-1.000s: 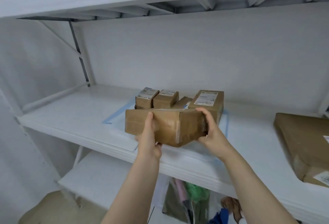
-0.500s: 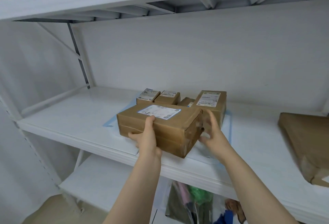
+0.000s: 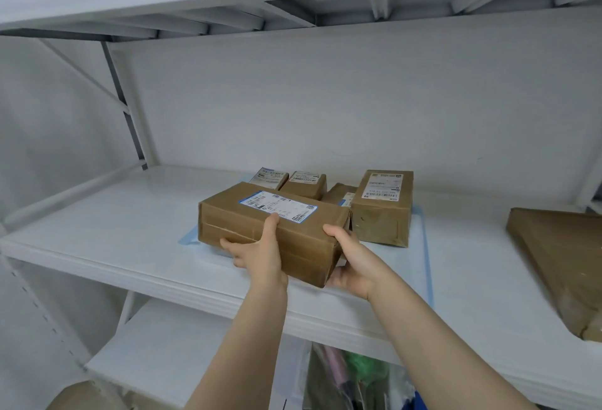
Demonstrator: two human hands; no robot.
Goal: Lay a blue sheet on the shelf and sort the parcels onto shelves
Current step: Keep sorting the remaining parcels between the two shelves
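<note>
1. A white wall [image 3: 325,100] stands behind.
2. A grey brace [image 3: 122,97] runs up the left rear corner.
3. Clear bags [image 3: 351,377] with pink and green contents sit at the bottom.

A parcel storeroom or small stockroom was shown, fitted with white metal racking [image 3: 228,286] whose upright was punched with adjustment holes and braced by diagonal struts against a plain white wall [image 3: 325,100]. Brown cardboard parcels [image 3: 382,206] bearing printed shipping labels with barcodes were seen grouped on a blue sheet [image 3: 420,266] spread over the middle shelf. A larger flat brown package [image 3: 560,259] was seen further along, and plastic-wrapped goods [image 3: 355,377] were stowed beneath.
</note>
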